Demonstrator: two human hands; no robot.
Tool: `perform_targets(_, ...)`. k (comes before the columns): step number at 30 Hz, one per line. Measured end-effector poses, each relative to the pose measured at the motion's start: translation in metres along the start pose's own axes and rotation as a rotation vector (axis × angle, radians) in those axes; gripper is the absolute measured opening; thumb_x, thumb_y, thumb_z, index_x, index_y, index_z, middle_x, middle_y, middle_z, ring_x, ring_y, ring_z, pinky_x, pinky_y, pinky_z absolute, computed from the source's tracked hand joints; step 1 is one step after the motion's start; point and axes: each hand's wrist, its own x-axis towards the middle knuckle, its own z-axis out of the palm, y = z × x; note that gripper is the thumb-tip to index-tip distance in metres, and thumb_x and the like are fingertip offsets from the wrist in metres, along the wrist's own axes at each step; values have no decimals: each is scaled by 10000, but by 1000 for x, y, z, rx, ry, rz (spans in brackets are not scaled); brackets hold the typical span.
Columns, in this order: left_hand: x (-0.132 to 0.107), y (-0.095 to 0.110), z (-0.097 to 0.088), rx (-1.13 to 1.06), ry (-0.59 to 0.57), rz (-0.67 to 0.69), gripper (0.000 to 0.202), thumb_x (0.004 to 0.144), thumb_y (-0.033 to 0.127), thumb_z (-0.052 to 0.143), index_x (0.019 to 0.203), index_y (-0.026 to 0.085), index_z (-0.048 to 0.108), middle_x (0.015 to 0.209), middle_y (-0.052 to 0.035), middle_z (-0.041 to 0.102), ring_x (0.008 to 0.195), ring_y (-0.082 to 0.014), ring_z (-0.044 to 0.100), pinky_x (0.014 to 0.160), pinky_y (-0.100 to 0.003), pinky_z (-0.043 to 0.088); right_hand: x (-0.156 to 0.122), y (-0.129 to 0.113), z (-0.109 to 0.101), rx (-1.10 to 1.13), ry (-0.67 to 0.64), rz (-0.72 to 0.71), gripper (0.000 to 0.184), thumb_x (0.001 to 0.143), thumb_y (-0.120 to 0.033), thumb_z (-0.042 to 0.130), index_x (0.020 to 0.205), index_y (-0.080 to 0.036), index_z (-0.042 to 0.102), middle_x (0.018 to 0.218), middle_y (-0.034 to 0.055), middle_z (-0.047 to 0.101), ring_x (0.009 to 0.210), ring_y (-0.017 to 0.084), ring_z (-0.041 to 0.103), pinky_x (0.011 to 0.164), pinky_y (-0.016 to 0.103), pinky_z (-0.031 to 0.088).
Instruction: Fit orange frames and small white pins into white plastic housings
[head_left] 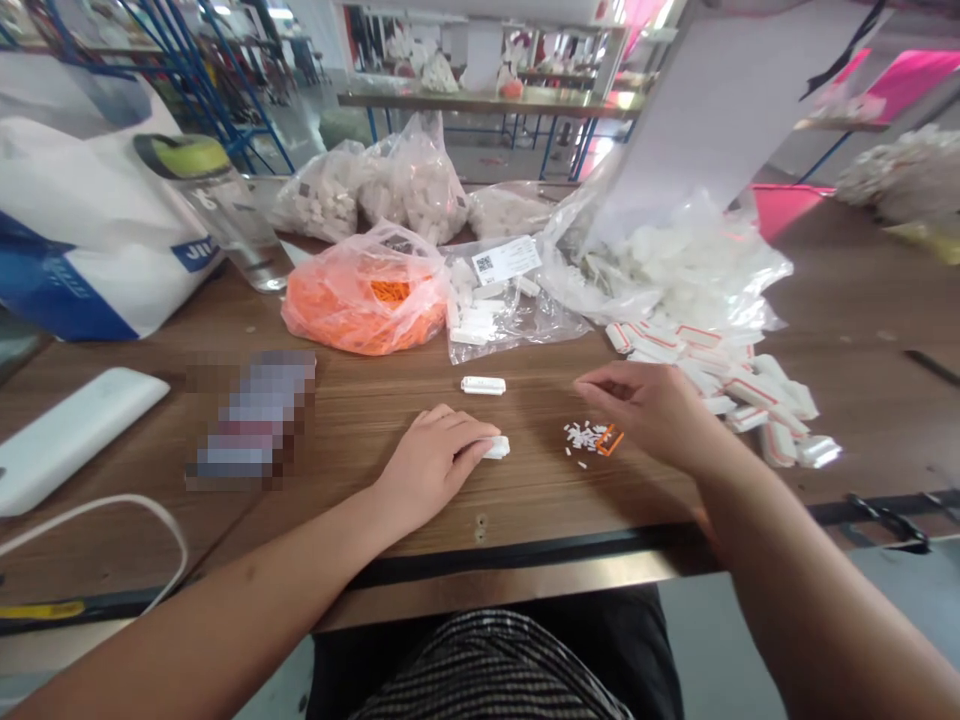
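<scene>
So the left hand (435,455) is down on the desk (352,385) around the middle of the frame, fingers closed on a small white piece (498,447). Only its right end pokes out past the thumb and index finger, the rest is covered. From what shows, its long axis runs roughly left to right, with the bare end aimed towards the right side of the frame.

The right hand (651,405) hangs over the desk just right of centre. Its fingertips look drawn together, but honestly can't tell if there's something tiny pinched in there or nothing at all.

The relation that matters imo: from those right fingertips, the white piece is off to the left and a bit lower in the frame, with a stretch of bare wood between. The little white bits (580,436) are scattered nearly straight below the fingertips, with an orange frame (609,440) at their right edge. The right hand is clearly the nearer one to both of those.

There's also a second white piece (484,385) lying loose just above the left hand in the frame, long axis left to right too, nobody touching it.
</scene>
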Motion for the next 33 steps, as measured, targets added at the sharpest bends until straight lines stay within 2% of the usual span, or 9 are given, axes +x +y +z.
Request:
perform_targets(2,1,-1,0,-17,19,12,243,974,290,429,991,231,664,990,-23,696,902,-197,588,873,-400,432,-3,11,-14,-105,-83,43,190,808,-316,590,758,-200,733,722,20,716,636,168,632,600,293,457)
perform_targets(5,1,-3,-2,-46,48,-30,235,966,327,445,1018,229,652,972,-28,682,898,-196,585,861,-394,448,-15,23,-21,-169,-171,112,180,770,-338,608,698,-216,718,673,15,700,597,163,615,550,283,437)
perform_targets(10,-1,-2,-5,6,22,-75,289,830,330,647,1098,225,618,1000,-36,662,935,-225,569,880,-416,453,-39,24,-11,-268,-211,154,177,752,-380,616,686,-231,683,597,-12,660,538,145,581,494,261,375)
perform_targets(14,-3,1,-9,72,19,-105,297,801,272,652,1088,207,618,1013,-50,663,951,-240,573,899,-446,437,-47,24,-2,-346,-211,141,162,768,-321,556,691,-224,661,611,-19,654,560,149,576,503,263,350)
perform_targets(20,-6,1,-14,123,25,-149,174,809,287,646,964,209,655,934,-39,652,894,-233,570,851,-435,433,-45,37,-9,-205,-175,147,199,789,-355,561,722,-232,702,625,-14,670,580,149,581,546,265,408)
perform_targets(24,-4,-1,-9,67,19,-138,143,821,252,635,959,214,637,912,-23,646,875,-215,566,833,-402,432,-40,49,-26,-263,-184,220,151,738,-318,603,679,-227,708,612,-3,676,561,163,595,518,274,412)
perform_targets(27,-3,-2,-4,61,17,-134,142,820,245,633,960,223,627,892,-13,643,861,-209,562,816,-386,428,-34,48,-36,-296,-192,243,135,720,-324,630,705,-232,728,630,3,694,556,173,610,501,280,410)
perform_targets(30,-3,-1,-1,70,16,-145,152,815,253,637,965,230,628,874,-8,636,859,-210,563,810,-382,426,-27,38,-33,-275,-127,189,190,763,-368,604,715,-239,735,624,3,694,551,169,609,503,283,409)
perform_targets(33,-3,0,-1,67,25,-142,157,818,258,638,972,231,628,866,-9,632,853,-210,565,802,-380,426,-17,28,-20,-213,-172,120,208,779,-350,583,720,-232,744,675,8,715,606,172,631,553,286,431)
